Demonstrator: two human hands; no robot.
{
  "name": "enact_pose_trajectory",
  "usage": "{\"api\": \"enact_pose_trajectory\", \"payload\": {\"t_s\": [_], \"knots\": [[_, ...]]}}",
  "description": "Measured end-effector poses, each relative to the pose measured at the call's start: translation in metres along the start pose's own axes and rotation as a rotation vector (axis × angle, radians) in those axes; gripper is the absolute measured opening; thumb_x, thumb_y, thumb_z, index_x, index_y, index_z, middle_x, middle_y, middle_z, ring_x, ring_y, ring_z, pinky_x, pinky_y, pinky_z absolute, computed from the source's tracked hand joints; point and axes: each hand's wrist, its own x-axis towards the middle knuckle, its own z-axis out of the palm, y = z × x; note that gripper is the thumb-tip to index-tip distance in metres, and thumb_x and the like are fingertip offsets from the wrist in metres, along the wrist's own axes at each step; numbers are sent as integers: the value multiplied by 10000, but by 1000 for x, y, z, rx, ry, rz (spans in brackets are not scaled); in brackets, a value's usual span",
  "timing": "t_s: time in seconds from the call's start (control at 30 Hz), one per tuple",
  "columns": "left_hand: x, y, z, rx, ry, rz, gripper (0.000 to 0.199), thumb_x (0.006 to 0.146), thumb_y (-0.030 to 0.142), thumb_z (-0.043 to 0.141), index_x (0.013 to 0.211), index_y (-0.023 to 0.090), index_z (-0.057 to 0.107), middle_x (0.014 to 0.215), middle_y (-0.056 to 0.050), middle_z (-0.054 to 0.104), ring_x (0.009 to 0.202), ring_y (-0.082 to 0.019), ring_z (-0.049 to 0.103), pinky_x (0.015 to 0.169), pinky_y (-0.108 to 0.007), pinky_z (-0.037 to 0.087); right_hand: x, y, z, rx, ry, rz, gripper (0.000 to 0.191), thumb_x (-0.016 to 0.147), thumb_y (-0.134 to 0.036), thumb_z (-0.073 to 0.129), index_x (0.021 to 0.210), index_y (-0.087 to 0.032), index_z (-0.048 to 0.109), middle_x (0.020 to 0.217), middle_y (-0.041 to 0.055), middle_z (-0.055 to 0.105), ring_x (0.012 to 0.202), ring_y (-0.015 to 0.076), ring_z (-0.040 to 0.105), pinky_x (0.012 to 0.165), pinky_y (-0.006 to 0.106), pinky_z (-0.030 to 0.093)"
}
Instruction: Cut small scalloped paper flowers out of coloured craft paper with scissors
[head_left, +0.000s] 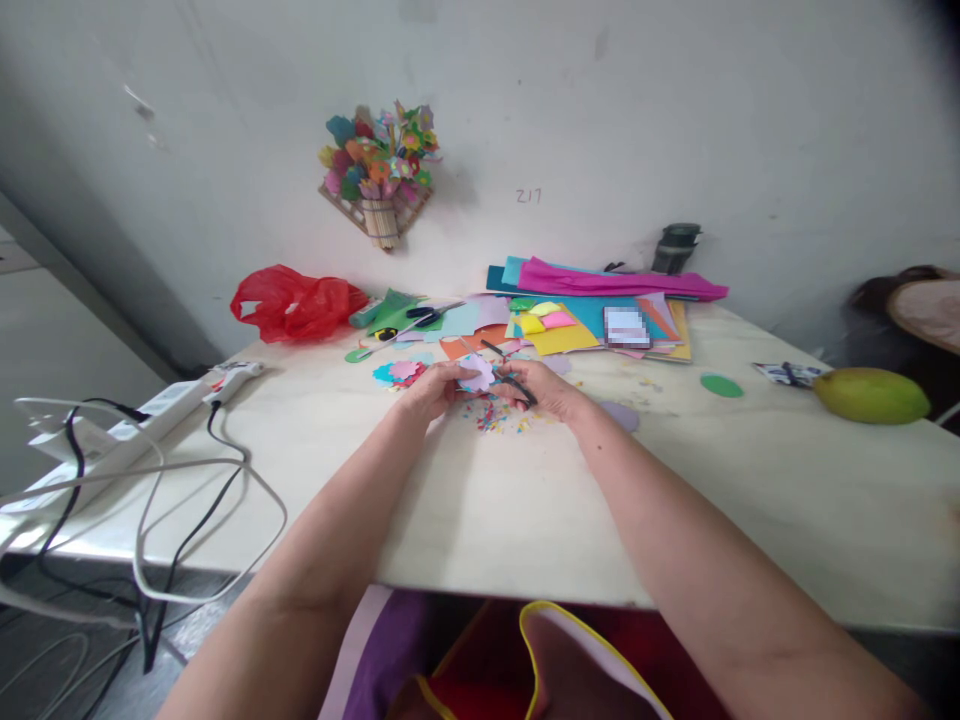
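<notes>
Two bare hands, you say. What are they doing?

Left hand (437,390) pinches one lilac paper piece (476,374) between thumb and fingers, above the middle of the table (510,520). Right hand (546,388) has its fingers curled around dark-handled scissors (528,396) beside that paper. I can't tell whether the blades are parted.

How far along does the work look?

Partway, I'd judge. Small multicoloured scraps (495,415) lie beneath the hands, and scalloped shapes, turquoise (385,374) and pinkish red (409,372), overlap just beside the left hand; those seem cut already. The lilac edge looks wavy in part, so its trimming is probably unfinished. Plain rounded pieces lie about too, apparently uncut at the edges.

Can you count things?

One lilac piece in hand. Two pairs of scissors: the one held, and black-handled scissors (426,315) lying farther back. At least three rounded pieces: a green oval (721,385) to the right, a lilac oval (621,416) by the right forearm, a green disc (358,355) at left. One red plastic bag (281,305), one yellow-green fruit (870,395), one paper bouquet (379,165) on the wall. The scraps are too many and too small to count.
</notes>
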Motion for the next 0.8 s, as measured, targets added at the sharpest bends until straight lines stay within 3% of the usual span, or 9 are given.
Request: {"api": "enact_pose_trajectory", "payload": {"t_s": [0.3,0.8], "knots": [[2,0,-5,18,8,-3,98,595,73,674,682,106,644,708,-79,701,616,-168,657,574,-254,556,2,3,-1,-11,17,6,308,636,-202,781,872,-130,597,462,-60,508,372,55,419,339,159,299],[3,1,-11,73,7,47,89,562,96,701,638,107,656,648,-55,683,545,-130,610,538,-233,512,-1,-3,-1,-29,36,27,284,658,-172,758,877,-135,581,435,-69,508,349,63,417,308,154,318]]}}
